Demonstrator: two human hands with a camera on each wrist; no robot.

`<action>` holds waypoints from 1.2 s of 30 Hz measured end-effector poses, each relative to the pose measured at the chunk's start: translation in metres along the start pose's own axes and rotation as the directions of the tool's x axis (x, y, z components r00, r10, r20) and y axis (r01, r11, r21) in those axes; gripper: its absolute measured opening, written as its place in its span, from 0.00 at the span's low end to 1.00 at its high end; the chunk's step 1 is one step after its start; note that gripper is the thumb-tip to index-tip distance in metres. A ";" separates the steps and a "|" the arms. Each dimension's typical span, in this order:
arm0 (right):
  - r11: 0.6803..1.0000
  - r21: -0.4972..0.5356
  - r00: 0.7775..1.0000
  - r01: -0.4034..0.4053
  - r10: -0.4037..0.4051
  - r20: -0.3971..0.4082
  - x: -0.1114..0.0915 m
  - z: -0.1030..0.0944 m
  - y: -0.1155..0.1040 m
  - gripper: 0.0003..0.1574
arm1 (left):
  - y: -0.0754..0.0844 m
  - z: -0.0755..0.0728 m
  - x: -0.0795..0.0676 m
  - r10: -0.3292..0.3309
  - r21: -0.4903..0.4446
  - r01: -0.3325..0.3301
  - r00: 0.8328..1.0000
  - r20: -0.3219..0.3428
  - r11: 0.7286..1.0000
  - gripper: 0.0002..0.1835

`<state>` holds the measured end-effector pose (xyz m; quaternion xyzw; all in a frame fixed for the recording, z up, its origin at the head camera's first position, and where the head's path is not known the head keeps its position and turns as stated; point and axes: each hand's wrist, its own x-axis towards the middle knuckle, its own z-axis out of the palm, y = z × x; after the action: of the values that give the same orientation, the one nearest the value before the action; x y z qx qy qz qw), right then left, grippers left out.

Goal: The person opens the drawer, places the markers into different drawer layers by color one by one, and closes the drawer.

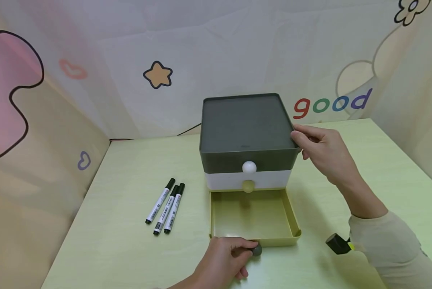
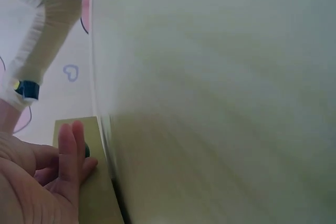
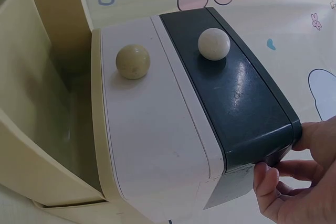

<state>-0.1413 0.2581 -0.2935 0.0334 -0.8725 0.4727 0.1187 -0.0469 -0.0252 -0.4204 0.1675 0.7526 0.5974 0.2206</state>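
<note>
A small desktop drawer box [image 1: 246,124] with a dark grey top tier, a white middle tier and an olive base stands mid-table. Its bottom olive drawer [image 1: 277,242] is pulled out toward the person, its floor bare. At the drawer front, the left hand [image 1: 221,259] pinches a dark round knob [image 1: 257,250] between thumb and fingers; fingers partly hide the knob in the left wrist view. The right hand [image 1: 328,154] grips the right edge of the dark top tier, thumb above. A white knob [image 3: 213,44] and an olive knob [image 3: 133,61] mark the two upper tiers, both pushed in.
Three white markers [image 1: 168,206] with black caps lie side by side on the pale green table [image 1: 104,241], left of the box. A printed cloth wall [image 1: 237,52] rises close behind. Near the right sleeve [image 1: 386,237] is a small black device [image 1: 338,244].
</note>
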 end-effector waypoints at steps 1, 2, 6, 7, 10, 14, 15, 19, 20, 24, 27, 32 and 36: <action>1.000 0.003 1.000 0.001 -0.001 -0.001 0.000 0.000 0.000 0.29 | 0.001 0.000 -0.002 -0.005 0.005 0.005 1.000 0.007 1.000 0.14; 1.000 0.005 1.000 0.002 -0.002 -0.002 0.000 0.000 0.000 0.29 | 0.001 0.001 -0.004 -0.006 0.010 0.006 1.000 0.014 1.000 0.15; 1.000 0.026 1.000 0.000 0.001 -0.004 0.000 0.002 0.000 0.28 | 0.001 0.001 -0.013 0.001 0.036 -0.003 0.999 0.040 0.999 0.14; 0.999 0.033 1.000 -0.002 0.002 -0.003 0.000 0.002 -0.001 0.28 | 0.000 0.001 -0.014 0.020 0.057 -0.023 0.999 0.050 0.998 0.14; 0.999 0.047 1.000 -0.005 0.005 0.002 -0.001 0.003 -0.001 0.28 | -0.004 0.000 -0.019 0.088 0.159 -0.100 0.993 0.080 0.982 0.13; 0.999 0.034 1.000 -0.002 0.002 0.001 -0.002 0.002 -0.001 0.28 | -0.011 -0.002 -0.022 0.155 0.311 -0.185 0.981 0.119 0.932 0.13; 1.000 0.029 1.000 0.000 0.000 0.000 -0.002 0.002 -0.001 0.28 | -0.012 -0.003 -0.022 0.157 0.337 -0.191 0.979 0.127 0.922 0.13; 1.000 0.023 1.000 -0.001 0.001 -0.004 -0.002 0.001 -0.002 0.28 | -0.012 -0.002 -0.023 0.147 0.422 -0.191 0.980 0.134 0.886 0.13; 1.000 0.024 1.000 -0.002 0.002 -0.003 -0.002 0.001 -0.002 0.28 | -0.012 -0.002 -0.023 0.144 0.433 -0.189 0.980 0.135 0.881 0.13; 1.000 0.025 1.000 -0.006 0.006 0.000 -0.001 0.001 -0.003 0.28 | -0.012 -0.003 -0.026 0.142 0.443 -0.188 0.981 0.136 0.877 0.13; 1.000 0.025 1.000 -0.003 0.003 0.000 -0.001 0.001 -0.003 0.28 | -0.012 -0.004 -0.027 0.141 0.433 -0.191 0.979 0.145 0.881 0.14; 1.000 0.024 1.000 -0.002 0.002 -0.002 -0.001 0.001 -0.003 0.28 | -0.013 -0.005 -0.026 0.140 0.409 -0.206 0.973 0.185 0.889 0.15; 1.000 0.024 1.000 -0.005 0.005 -0.003 -0.001 0.001 -0.003 0.28 | -0.011 -0.005 -0.026 0.129 0.446 -0.213 0.969 0.211 0.869 0.17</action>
<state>-0.1402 0.2554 -0.2917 0.0320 -0.8666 0.4837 0.1182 -0.0268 -0.0452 -0.4270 0.3333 0.8336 0.3997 0.1851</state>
